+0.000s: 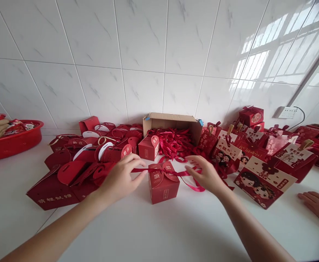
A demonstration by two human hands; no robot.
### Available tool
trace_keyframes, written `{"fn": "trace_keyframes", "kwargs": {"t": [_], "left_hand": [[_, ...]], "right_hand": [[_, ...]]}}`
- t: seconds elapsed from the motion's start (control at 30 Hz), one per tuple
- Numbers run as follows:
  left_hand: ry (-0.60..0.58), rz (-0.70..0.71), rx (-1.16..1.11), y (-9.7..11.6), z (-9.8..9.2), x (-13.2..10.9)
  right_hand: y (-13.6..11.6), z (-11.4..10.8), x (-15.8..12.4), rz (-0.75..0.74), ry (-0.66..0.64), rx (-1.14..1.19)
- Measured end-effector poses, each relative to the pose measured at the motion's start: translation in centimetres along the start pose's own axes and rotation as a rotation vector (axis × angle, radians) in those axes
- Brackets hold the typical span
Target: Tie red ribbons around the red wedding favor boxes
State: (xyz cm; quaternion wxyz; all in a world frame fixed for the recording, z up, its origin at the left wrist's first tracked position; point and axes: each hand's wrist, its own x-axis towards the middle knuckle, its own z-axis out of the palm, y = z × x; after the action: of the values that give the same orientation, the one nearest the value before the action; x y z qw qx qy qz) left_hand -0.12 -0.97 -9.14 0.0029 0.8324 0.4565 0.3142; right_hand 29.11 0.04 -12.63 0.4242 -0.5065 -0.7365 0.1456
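A small red gift box (164,192) with pale lettering sits upright on the white surface between my hands, its top flaps folded together. Across its top runs a dark red ribbon (181,173), crossed at the middle of the lid. My left hand (123,178) pinches the ribbon's left end between thumb and fingers, just left of the box. On the other side, my right hand (206,174) has its fingers closed on the ribbon's right part, and a loose length loops down below them.
Behind stands an open cardboard box (172,117) full of red ribbons, with another small red box (148,148) before it. Several red boxes (57,187) crowd the left, decorated ones (263,182) the right. A red basin (20,142) is far left. Another person's hand (317,205) rests at right.
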Motion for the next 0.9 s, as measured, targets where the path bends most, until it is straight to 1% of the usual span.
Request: {"fn": "trace_keyframes", "kwargs": {"t": [0.07,0.13,0.23,0.33,0.43,0.57,0.63,0.67,0.73,0.77,0.83,0.9], "left_hand": [[-0.033,-0.099,-0.206,0.6,1.8,0.2],[-0.036,-0.146,-0.319,0.9,3.4,0.3],[-0.009,-0.167,-0.399,0.9,5.0,-0.1],[0.005,-0.175,-0.453,0.9,5.3,-0.6],[-0.013,-0.188,-0.504,1.0,5.2,-0.8],[-0.003,-0.213,-0.544,1.1,5.5,-0.8],[0.012,-0.301,-0.545,1.0,5.7,-0.8],[0.016,-0.372,-0.550,0.9,5.7,-0.7],[-0.032,-0.518,-0.620,0.7,5.7,-0.6],[-0.090,-0.565,-0.680,0.5,5.6,-0.5],[-0.216,-0.580,-0.811,0.2,5.7,-0.3],[-0.294,-0.540,-0.909,-0.1,5.7,-0.2]], "right_hand": [[-1.3,1.6,0.9,-0.077,-0.137,0.108],[-2.1,2.9,1.3,-0.122,-0.241,0.147],[-2.2,4.0,1.3,-0.113,-0.309,0.164],[-2.0,4.5,0.8,-0.066,-0.296,0.146],[-2.1,4.7,0.2,-0.018,-0.270,0.136],[-2.2,5.1,-0.2,-0.006,-0.237,0.178],[-1.9,5.1,-0.3,0.032,-0.210,0.230],[-1.7,5.1,-0.3,0.084,-0.198,0.256],[-1.2,4.9,-0.3,0.231,-0.204,0.285],[-0.9,4.8,-0.2,0.297,-0.228,0.285],[-0.6,4.5,-0.1,0.359,-0.298,0.280],[-0.4,4.3,0.1,0.347,-0.360,0.301]]}}
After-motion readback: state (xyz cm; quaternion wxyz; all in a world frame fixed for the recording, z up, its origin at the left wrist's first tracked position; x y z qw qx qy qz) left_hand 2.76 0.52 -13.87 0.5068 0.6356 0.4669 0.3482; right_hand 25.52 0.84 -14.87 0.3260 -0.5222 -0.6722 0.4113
